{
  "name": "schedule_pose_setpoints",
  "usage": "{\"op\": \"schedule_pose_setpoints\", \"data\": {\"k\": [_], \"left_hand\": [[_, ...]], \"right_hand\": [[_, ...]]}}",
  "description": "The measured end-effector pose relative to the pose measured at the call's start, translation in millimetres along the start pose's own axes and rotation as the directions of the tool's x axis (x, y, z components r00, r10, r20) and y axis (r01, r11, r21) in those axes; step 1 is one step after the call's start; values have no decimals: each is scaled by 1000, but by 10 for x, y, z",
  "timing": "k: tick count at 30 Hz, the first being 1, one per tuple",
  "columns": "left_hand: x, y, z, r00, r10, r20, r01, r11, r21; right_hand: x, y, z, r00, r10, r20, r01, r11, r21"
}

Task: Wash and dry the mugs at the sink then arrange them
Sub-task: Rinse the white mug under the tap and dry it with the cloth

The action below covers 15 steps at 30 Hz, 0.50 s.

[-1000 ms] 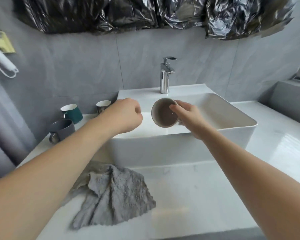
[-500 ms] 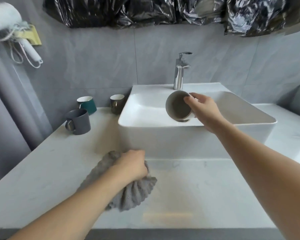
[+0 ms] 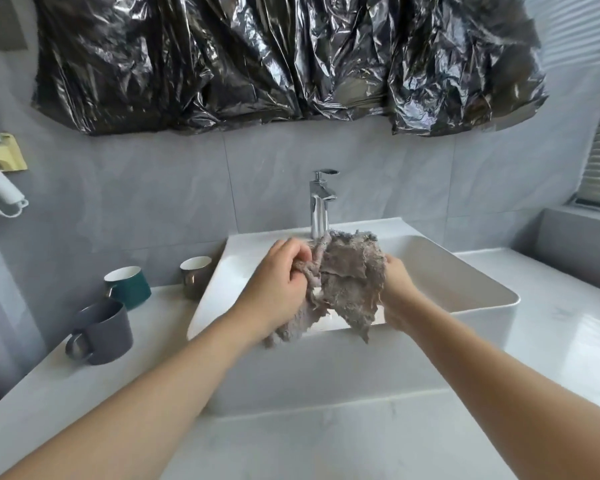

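Half a second ago the grey cloth lay on the counter in front of the sink under the left hand, and the right hand held a bare mug over the basin. Now the cloth (image 3: 343, 282) is up over the sink (image 3: 465, 271), draped across the mug so that the mug itself is hidden. The left hand (image 3: 278, 282) has its fingers curled tight into a bunch of the cloth. The right hand (image 3: 395, 289) is mostly behind the cloth; it presumably holds the covered mug, but how its fingers lie cannot be told. This reads as washing giving way to drying for this mug. Left of the sink, three more mugs wait on the counter (image 3: 326, 445): a dark grey mug (image 3: 104, 330) nearest, a green mug (image 3: 129, 285) behind it, and a metallic mug (image 3: 194, 277) just beside the sink wall.
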State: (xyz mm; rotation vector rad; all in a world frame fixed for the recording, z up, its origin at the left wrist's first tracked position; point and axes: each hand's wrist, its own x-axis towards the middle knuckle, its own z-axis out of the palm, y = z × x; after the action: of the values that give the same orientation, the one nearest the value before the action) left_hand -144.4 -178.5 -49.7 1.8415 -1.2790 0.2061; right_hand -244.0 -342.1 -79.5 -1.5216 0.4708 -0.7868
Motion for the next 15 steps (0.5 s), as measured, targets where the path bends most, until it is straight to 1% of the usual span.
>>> {"op": "schedule_pose_setpoints", "data": {"k": [2, 4, 5, 6, 8, 9, 11, 13, 15], "left_hand": [[165, -55, 127, 991, 87, 100, -94, 993, 74], [374, -89, 257, 963, 94, 254, -145, 971, 191], [479, -94, 332, 949, 95, 300, -175, 951, 253], [584, -109, 410, 943, 112, 315, -212, 928, 305], [801, -152, 554, 934, 205, 292, -302, 889, 344], [905, -188, 607, 924, 249, 291, -343, 878, 335], [1078, -303, 715, 899, 284, 334, -380, 884, 272], [1165, -383, 796, 902, 273, 333, -342, 924, 168], [1226, -415, 832, 940, 243, 240, -270, 959, 88]], "right_hand": [[133, -26, -65, 1000, -3, -31, 3, 1000, -18], [322, -61, -151, 998, -42, -52, 38, 997, -69], [435, -76, -202, 997, -58, -55, 51, 992, -113], [543, -86, -250, 996, -80, -47, 71, 984, -163], [760, -61, -340, 992, -125, -8, 119, 960, -253], [849, -39, -374, 990, -140, -3, 134, 949, -287], [987, 13, -430, 989, -149, -11, 138, 939, -316], [1102, 62, -474, 991, -135, 12, 132, 937, -325], [1206, 94, -490, 990, -138, 19, 136, 926, -352]]}}
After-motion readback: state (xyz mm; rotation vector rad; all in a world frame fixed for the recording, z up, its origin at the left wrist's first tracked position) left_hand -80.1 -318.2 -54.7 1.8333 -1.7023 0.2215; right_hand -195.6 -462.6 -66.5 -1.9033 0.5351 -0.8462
